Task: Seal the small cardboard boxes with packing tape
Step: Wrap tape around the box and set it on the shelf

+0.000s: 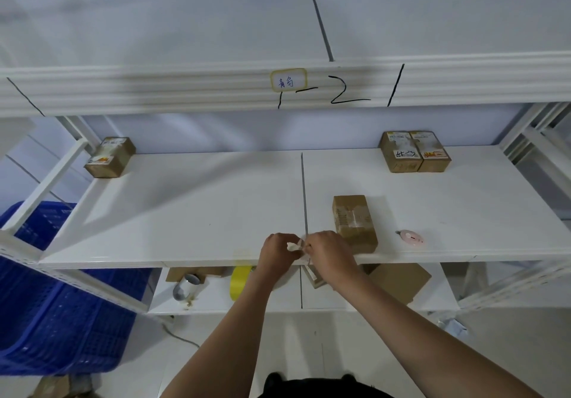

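Note:
A small cardboard box (353,221) with clear tape across its top lies on the white shelf (185,212), just right of the centre seam. My left hand (278,251) and my right hand (329,251) meet at the shelf's front edge, left of that box. Both pinch a crumpled scrap of pale tape (295,246) between their fingertips. A pair of taped boxes (414,152) stands at the back right, and a single box (109,156) at the back left. A yellow tape roll (241,281) sits on the lower shelf, below my left wrist.
A small pink round tool (412,238) lies on the shelf right of the near box. The lower shelf also holds a clear tape roll (187,286) and flat cardboard (398,280). A blue plastic crate (58,298) stands on the floor at the left.

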Demonstrator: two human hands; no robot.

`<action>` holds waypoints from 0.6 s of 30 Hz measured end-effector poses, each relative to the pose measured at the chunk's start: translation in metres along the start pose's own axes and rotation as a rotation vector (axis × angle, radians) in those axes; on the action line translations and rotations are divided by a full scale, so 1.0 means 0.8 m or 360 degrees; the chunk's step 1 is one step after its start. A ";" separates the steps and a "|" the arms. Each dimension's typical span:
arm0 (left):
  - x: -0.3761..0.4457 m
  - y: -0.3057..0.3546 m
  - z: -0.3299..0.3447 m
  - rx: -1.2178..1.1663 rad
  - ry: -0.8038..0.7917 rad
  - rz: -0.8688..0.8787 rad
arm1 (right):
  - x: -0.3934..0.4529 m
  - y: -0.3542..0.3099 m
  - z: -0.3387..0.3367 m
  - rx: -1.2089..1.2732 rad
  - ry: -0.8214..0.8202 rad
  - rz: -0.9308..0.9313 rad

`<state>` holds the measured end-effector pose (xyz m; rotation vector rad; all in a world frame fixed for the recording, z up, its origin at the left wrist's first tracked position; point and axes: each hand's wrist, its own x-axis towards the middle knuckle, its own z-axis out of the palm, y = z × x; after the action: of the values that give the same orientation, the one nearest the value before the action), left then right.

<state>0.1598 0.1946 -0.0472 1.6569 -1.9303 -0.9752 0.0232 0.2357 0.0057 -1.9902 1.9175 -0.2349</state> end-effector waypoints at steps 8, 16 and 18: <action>0.009 -0.020 -0.003 0.0358 -0.0232 -0.0148 | 0.013 -0.013 -0.019 -0.0188 -0.0034 0.0011; 0.008 -0.027 -0.001 0.0600 -0.0292 -0.0152 | 0.022 -0.011 -0.029 -0.0075 0.0039 -0.0021; 0.009 -0.028 0.001 0.0592 -0.0275 -0.0146 | 0.018 -0.016 -0.035 -0.0055 0.0096 -0.0045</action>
<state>0.1731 0.1866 -0.0653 1.9320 -2.2787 -0.8546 0.0255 0.2176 0.0341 -2.0558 1.9439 -0.2737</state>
